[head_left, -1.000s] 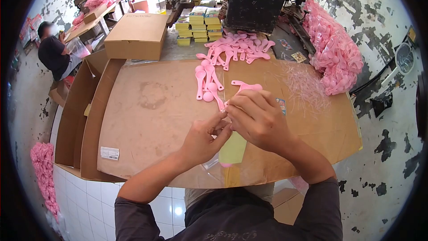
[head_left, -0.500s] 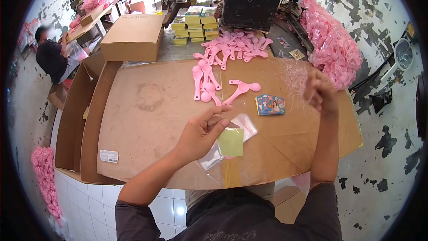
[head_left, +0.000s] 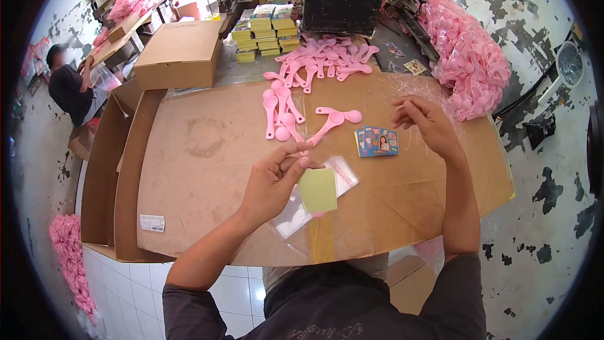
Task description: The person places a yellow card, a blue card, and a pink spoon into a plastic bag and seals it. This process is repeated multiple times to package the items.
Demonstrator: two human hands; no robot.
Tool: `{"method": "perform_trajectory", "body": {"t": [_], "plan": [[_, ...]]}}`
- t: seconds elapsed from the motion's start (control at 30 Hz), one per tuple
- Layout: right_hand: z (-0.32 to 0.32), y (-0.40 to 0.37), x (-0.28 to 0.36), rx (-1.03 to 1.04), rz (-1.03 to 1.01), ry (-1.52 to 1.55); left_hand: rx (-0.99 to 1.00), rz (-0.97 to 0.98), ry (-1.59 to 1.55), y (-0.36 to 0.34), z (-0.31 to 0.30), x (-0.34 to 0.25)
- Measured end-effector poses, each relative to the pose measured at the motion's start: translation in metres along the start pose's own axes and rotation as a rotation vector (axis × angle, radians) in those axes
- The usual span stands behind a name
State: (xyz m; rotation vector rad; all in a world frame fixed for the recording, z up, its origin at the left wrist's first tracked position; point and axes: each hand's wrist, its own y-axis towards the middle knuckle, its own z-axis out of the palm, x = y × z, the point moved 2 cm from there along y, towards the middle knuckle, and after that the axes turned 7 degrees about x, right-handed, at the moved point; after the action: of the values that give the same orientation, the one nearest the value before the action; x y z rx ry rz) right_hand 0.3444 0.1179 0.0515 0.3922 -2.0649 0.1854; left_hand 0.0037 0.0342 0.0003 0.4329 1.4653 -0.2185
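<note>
Close in, left hand (head_left: 274, 179) pinching the mouth of a clear plastic bag (head_left: 290, 215), thumb and fingertips closed on the glossy, crinkled film. Inside the bag, a flat yellow-green card (head_left: 318, 190), square-cornered and matte. All of it low over the brown cardboard sheet (head_left: 201, 176), near its front edge.

Further right, right hand (head_left: 425, 123) with fingers bent and thumb against the fingertips; cannot tell whether anything thin is pinched. Just beside it, a small stack of printed cards (head_left: 377, 141). Beyond, smooth pink plastic spoons (head_left: 327, 127), then a larger heap of them (head_left: 321, 56).

Against half a second ago: right hand lower and nearer the cards; left hand and bag much where they were.

Bare cardboard wide open to the left, up to the raised carton flaps (head_left: 110, 170); right edge close by the right hand.
</note>
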Motion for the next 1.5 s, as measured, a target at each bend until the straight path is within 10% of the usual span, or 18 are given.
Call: {"method": "perform_trajectory", "body": {"t": [0.13,0.23,0.33,0.43,0.57,0.83,1.5], "plan": [[-0.029,0.031,-0.047,-0.120,0.191,-0.605,0.020,-0.049,-0.063,0.002,-0.003,0.004],[-0.032,0.021,-0.055,-0.577,-0.231,-1.572,0.037,-0.034,-0.062,0.001,-0.004,0.005],[-0.038,0.026,-0.048,-0.385,-0.040,-0.504,0.032,-0.068,-0.084,0.000,-0.001,0.003],[-0.019,0.019,-0.019,-0.495,-0.290,-1.023,0.040,-0.105,-0.071,0.002,-0.005,0.010],[0.055,0.007,0.026,0.229,-0.182,-0.248,0.002,-0.148,-0.037,0.001,-0.007,0.013],[0.129,-0.001,0.043,0.383,-0.160,0.436,-0.029,-0.081,-0.091,0.001,-0.005,0.007],[0.117,0.000,0.017,0.358,-0.174,0.416,0.142,0.045,-0.059,0.000,-0.023,0.007]]}}
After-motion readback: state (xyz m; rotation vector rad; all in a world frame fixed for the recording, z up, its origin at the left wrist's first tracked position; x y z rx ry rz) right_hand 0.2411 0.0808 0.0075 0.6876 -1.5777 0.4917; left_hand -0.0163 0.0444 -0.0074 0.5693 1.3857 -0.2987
